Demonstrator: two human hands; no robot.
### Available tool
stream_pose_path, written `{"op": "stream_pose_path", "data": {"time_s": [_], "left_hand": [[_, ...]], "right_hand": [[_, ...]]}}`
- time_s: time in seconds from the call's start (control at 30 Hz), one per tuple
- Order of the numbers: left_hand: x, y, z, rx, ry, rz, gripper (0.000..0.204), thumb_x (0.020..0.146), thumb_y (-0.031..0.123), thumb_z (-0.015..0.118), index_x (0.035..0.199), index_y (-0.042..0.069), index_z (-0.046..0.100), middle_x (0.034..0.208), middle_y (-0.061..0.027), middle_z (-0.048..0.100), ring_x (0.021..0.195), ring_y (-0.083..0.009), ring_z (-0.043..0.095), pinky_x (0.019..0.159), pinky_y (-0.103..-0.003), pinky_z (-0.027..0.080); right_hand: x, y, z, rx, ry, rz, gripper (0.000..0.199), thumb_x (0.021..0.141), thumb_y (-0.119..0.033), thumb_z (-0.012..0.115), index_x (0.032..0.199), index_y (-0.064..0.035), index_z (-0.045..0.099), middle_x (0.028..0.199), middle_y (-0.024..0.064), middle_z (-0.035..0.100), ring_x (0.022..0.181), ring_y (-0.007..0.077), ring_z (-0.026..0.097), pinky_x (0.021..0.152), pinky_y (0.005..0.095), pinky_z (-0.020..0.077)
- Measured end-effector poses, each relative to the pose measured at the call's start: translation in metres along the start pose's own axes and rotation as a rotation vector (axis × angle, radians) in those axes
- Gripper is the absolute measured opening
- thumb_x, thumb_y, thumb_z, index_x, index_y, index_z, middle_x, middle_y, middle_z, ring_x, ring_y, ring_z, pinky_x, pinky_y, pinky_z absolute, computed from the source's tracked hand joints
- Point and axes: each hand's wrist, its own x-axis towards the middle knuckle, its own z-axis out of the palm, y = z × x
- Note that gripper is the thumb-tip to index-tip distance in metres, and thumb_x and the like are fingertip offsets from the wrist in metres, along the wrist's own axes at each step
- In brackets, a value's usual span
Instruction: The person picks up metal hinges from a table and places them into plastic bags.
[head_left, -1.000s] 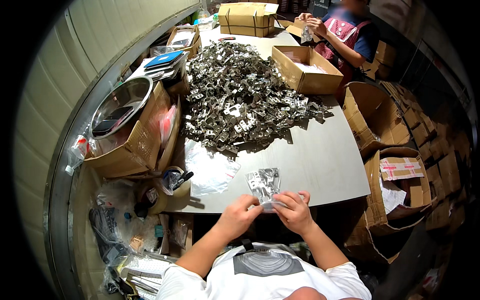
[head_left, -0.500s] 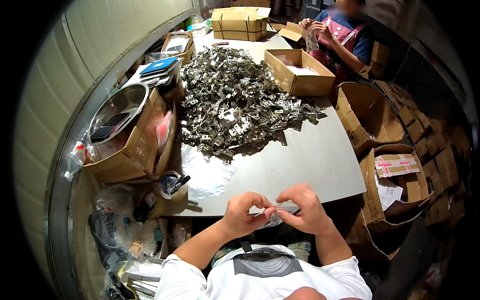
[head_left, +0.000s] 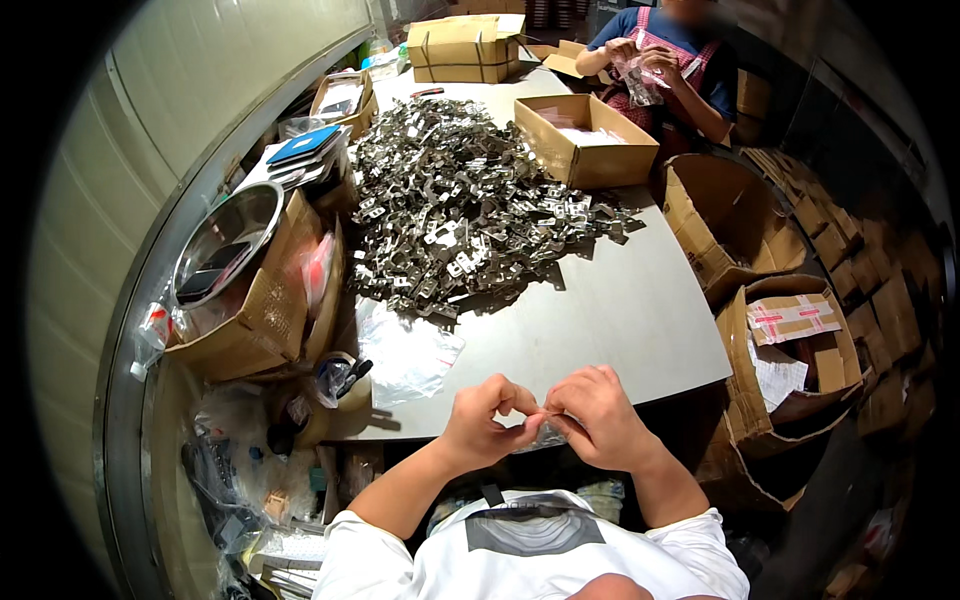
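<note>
Pale desk [head_left: 640, 310], cluttered packing room. One heap of metal brackets [head_left: 455, 210] mid-desk, two open cartons along its far edge. My left hand [head_left: 487, 420] and right hand [head_left: 595, 415] pinch one small clear bag [head_left: 548, 434] at the near edge.

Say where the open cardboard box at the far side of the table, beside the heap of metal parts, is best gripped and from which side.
Grip the open cardboard box with both hands by its two short end walls, coming from above. Its flaps are open and its rim is exposed, while the heap of metal parts lies along its left side, so a sideways approach there looks blocked.
</note>
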Motion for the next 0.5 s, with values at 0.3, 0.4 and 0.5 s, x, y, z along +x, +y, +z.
{"op": "stream_pose_path", "data": {"time_s": [0.3, 0.4, 0.5], "left_hand": [[-0.005, -0.018, -0.003, -0.394, 0.228, -0.152, 0.042, 0.078, -0.011, 0.071, 0.083, 0.008, 0.033, 0.077, -0.0114, 0.066, 0.074, -0.0152, 0.064, 0.071, -0.028, 0.051], [-0.007, -0.022, 0.002, -0.400, 0.246, -0.284, 0.038, 0.080, -0.007, 0.071, 0.084, 0.007, 0.036, 0.079, -0.0108, 0.066, 0.076, -0.0122, 0.064, 0.073, -0.026, 0.052], [-0.020, -0.032, -0.004, -0.329, 0.292, -0.381, 0.026, 0.083, 0.001, 0.071, 0.091, 0.002, 0.046, 0.083, -0.0098, 0.067, 0.078, -0.0128, 0.065, 0.072, -0.025, 0.052]], "right_hand": [[-0.036, 0.038, -0.009, -0.151, 0.162, 0.140, 0.012, 0.076, -0.006, 0.067, 0.082, -0.0089, 0.058, 0.087, 0.0049, 0.062, 0.091, 0.0260, 0.056, 0.084, 0.0395, 0.0363], [-0.034, 0.049, -0.009, -0.231, 0.325, 0.140, 0.011, 0.077, -0.008, 0.068, 0.081, -0.0090, 0.058, 0.086, 0.0063, 0.062, 0.090, 0.0275, 0.056, 0.085, 0.0406, 0.0364], [-0.026, 0.071, -0.037, -0.430, 0.478, 0.144, 0.008, 0.078, -0.007, 0.066, 0.078, -0.0075, 0.058, 0.082, 0.0085, 0.061, 0.086, 0.0283, 0.057, 0.084, 0.0408, 0.0371]]}}
